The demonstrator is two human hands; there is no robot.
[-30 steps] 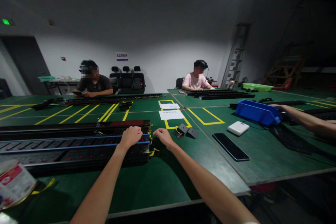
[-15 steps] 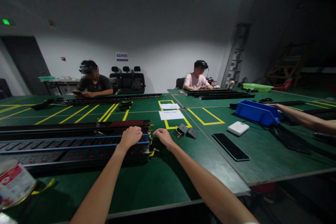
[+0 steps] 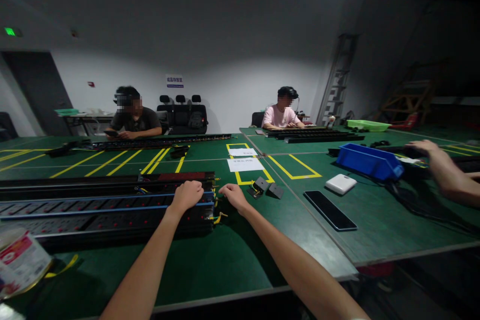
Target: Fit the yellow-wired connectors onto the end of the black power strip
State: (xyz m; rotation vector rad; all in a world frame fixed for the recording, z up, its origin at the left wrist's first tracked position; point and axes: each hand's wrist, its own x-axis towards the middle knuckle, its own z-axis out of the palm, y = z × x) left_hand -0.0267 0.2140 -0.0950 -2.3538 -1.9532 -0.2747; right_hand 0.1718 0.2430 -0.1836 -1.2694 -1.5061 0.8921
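Observation:
Several long black power strips lie side by side on the green table, blue edging along some of them and red dots on their faces. My left hand is closed over the right end of one strip, its fingers curled down on the far side. Just past the strip ends, my right hand has its fingers bent together beside short yellow wires; anything between the fingertips is hidden. A yellow wire with a bare-looking tip sticks out nearer to me. Small black end pieces, one with wires, lie right of my right hand.
A black phone, a white power bank and a blue bin stand to the right, near another person's hand. A labelled tin is at near left. Paper sheets lie ahead; two people sit across the table.
My hands and the strips have stayed in nearly the same place. At the right, the other person's arm has shifted, and its hand is now further right, behind the blue bin.

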